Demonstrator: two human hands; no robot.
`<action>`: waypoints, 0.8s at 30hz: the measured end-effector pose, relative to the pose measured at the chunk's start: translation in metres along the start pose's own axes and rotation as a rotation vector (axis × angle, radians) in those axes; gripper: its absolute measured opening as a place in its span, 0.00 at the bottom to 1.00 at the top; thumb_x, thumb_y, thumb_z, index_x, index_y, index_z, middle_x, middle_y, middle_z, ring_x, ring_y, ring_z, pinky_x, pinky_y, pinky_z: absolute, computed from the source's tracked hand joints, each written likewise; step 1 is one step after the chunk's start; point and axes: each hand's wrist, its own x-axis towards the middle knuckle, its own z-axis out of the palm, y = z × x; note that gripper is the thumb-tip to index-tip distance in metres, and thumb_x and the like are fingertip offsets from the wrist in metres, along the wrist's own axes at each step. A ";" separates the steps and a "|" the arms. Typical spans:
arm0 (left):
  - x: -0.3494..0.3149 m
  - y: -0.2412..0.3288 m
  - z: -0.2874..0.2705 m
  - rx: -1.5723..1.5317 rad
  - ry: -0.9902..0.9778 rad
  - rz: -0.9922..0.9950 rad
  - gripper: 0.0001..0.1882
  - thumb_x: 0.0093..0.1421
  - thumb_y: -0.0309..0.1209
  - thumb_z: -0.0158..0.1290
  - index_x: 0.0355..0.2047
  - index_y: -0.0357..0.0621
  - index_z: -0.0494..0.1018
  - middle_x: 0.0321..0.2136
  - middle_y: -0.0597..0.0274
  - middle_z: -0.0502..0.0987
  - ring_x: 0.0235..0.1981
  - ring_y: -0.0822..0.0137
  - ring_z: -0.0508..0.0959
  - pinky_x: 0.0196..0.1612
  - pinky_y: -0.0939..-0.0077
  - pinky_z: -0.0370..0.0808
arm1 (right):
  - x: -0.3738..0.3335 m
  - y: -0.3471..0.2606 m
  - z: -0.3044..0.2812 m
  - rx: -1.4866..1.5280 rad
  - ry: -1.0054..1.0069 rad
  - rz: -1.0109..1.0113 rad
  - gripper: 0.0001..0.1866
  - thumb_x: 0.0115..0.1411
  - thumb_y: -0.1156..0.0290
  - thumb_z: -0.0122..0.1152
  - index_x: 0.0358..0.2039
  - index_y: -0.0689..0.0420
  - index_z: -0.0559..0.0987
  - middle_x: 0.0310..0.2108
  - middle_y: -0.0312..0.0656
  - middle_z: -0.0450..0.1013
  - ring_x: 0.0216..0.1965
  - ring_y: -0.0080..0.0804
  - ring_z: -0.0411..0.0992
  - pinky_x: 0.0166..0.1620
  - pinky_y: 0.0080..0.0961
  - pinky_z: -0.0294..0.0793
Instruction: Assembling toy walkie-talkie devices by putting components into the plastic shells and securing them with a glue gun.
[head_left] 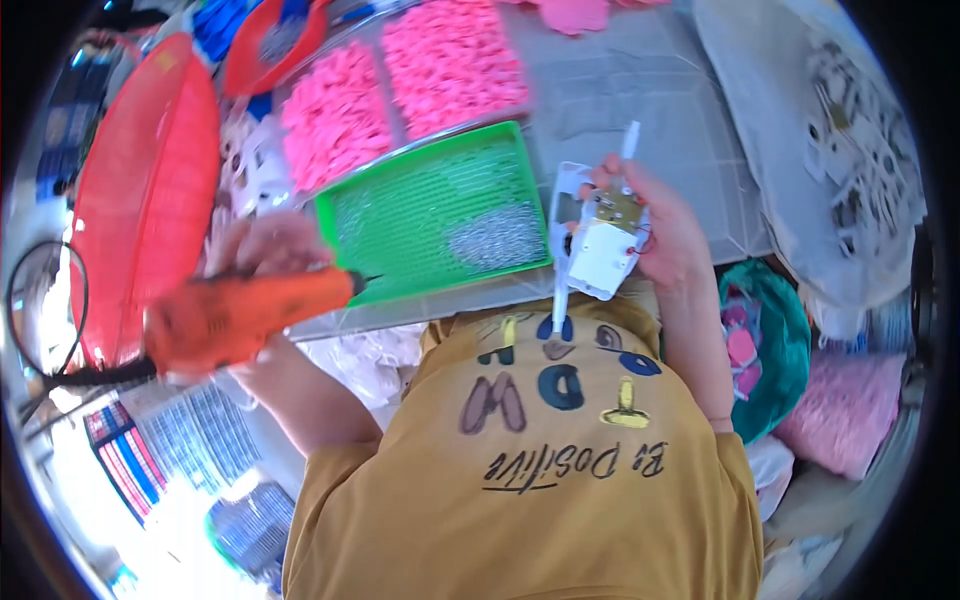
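Observation:
At the left, my left hand is blurred but wrapped around an orange electric screwdriver. The tool's dark bit points right, over the near left edge of a green tray that holds small silvery screws. My right hand grips a white plastic housing to the right of that tray. A brass-coloured metal plate and a thin red wire show on the housing. White rod-like ends stick out above and below it. The undersides of the fingers are partly hidden by the housing.
Heaps of small pink parts lie in trays behind the green one. A large red plastic piece stands at the left. On the right are a pale sack with white parts and a teal bag with pink pieces. A black cord trails from the screwdriver.

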 end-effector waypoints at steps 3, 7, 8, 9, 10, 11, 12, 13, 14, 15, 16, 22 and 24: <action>0.033 -0.013 0.062 0.446 0.011 0.154 0.57 0.52 0.47 0.68 0.72 0.51 0.43 0.53 0.45 0.68 0.41 0.55 0.76 0.42 0.60 0.76 | 0.005 0.008 0.003 -0.022 -0.031 0.006 0.12 0.68 0.63 0.54 0.46 0.55 0.73 0.40 0.39 0.74 0.47 0.37 0.75 0.48 0.58 0.79; 0.040 -0.032 0.072 0.507 0.296 0.340 0.41 0.53 0.26 0.58 0.65 0.38 0.52 0.45 0.43 0.73 0.41 0.55 0.78 0.48 0.59 0.74 | -0.002 0.012 0.005 -0.020 -0.022 -0.035 0.11 0.69 0.62 0.52 0.47 0.54 0.72 0.40 0.37 0.73 0.49 0.36 0.73 0.49 0.56 0.78; 0.039 -0.033 0.073 0.510 0.308 0.342 0.41 0.53 0.26 0.58 0.65 0.38 0.52 0.45 0.43 0.73 0.41 0.55 0.78 0.48 0.59 0.74 | -0.002 0.011 0.005 -0.004 -0.026 -0.051 0.11 0.69 0.62 0.52 0.47 0.53 0.72 0.40 0.36 0.72 0.50 0.36 0.72 0.49 0.56 0.78; 0.039 -0.033 0.077 0.447 0.323 0.299 0.40 0.52 0.26 0.57 0.64 0.36 0.53 0.45 0.43 0.73 0.42 0.54 0.78 0.50 0.58 0.73 | -0.003 0.011 0.003 -0.028 -0.074 -0.065 0.11 0.70 0.61 0.49 0.46 0.53 0.71 0.39 0.37 0.70 0.50 0.36 0.70 0.52 0.56 0.77; 0.039 -0.033 0.081 0.384 0.340 0.261 0.39 0.51 0.26 0.55 0.63 0.35 0.54 0.44 0.43 0.73 0.42 0.54 0.77 0.52 0.57 0.72 | -0.003 0.011 0.002 -0.032 -0.076 -0.054 0.11 0.70 0.61 0.49 0.46 0.53 0.71 0.39 0.37 0.70 0.50 0.36 0.70 0.52 0.56 0.77; 0.040 -0.031 0.093 0.370 0.415 0.210 0.38 0.50 0.29 0.55 0.61 0.34 0.55 0.41 0.44 0.74 0.41 0.55 0.77 0.50 0.58 0.72 | -0.002 0.011 0.001 -0.040 -0.070 -0.062 0.11 0.71 0.61 0.49 0.46 0.53 0.71 0.39 0.36 0.70 0.50 0.36 0.70 0.52 0.55 0.76; 0.035 -0.030 0.087 0.372 0.425 0.209 0.38 0.50 0.29 0.55 0.61 0.34 0.55 0.41 0.44 0.74 0.41 0.55 0.77 0.50 0.58 0.72 | -0.002 0.011 0.001 -0.048 -0.064 -0.071 0.11 0.71 0.61 0.48 0.45 0.53 0.71 0.39 0.36 0.70 0.50 0.35 0.70 0.52 0.55 0.76; 0.027 -0.032 0.074 0.345 0.336 0.209 0.37 0.51 0.29 0.55 0.60 0.33 0.55 0.39 0.45 0.75 0.40 0.56 0.76 0.49 0.59 0.72 | -0.002 0.011 0.003 -0.052 -0.064 -0.065 0.11 0.71 0.61 0.48 0.45 0.53 0.71 0.39 0.36 0.70 0.50 0.35 0.70 0.52 0.55 0.76; 0.021 -0.035 0.066 0.319 0.246 0.208 0.37 0.51 0.30 0.55 0.60 0.32 0.56 0.38 0.46 0.76 0.39 0.57 0.76 0.47 0.60 0.71 | -0.002 0.011 0.005 -0.068 -0.052 -0.075 0.11 0.71 0.61 0.47 0.45 0.53 0.71 0.39 0.36 0.70 0.50 0.35 0.70 0.52 0.55 0.76; 0.016 -0.040 0.067 0.299 0.288 0.222 0.35 0.50 0.32 0.56 0.57 0.30 0.59 0.31 0.51 0.75 0.34 0.61 0.74 0.43 0.64 0.70 | -0.002 0.012 0.007 -0.084 -0.040 -0.084 0.11 0.71 0.60 0.47 0.45 0.53 0.72 0.39 0.35 0.70 0.50 0.34 0.70 0.53 0.55 0.75; 0.011 -0.045 0.061 0.299 0.295 0.223 0.35 0.50 0.32 0.56 0.57 0.30 0.59 0.31 0.51 0.75 0.34 0.61 0.74 0.43 0.64 0.70 | -0.002 0.012 0.009 -0.087 -0.042 -0.079 0.11 0.71 0.60 0.47 0.45 0.53 0.72 0.39 0.35 0.70 0.50 0.34 0.70 0.53 0.55 0.75; -0.005 -0.063 0.053 0.381 0.333 0.282 0.16 0.49 0.15 0.49 0.40 0.36 0.66 0.19 0.60 0.69 0.21 0.68 0.67 0.28 0.71 0.66 | -0.003 0.015 0.014 -0.112 -0.009 -0.076 0.12 0.71 0.62 0.49 0.47 0.55 0.71 0.40 0.34 0.69 0.51 0.32 0.69 0.53 0.52 0.76; -0.003 -0.065 0.050 0.402 0.312 0.291 0.15 0.50 0.17 0.48 0.40 0.36 0.66 0.18 0.61 0.67 0.20 0.67 0.66 0.28 0.70 0.65 | -0.003 0.015 0.013 -0.108 -0.014 -0.076 0.12 0.71 0.62 0.48 0.47 0.55 0.71 0.40 0.35 0.69 0.50 0.32 0.70 0.53 0.53 0.76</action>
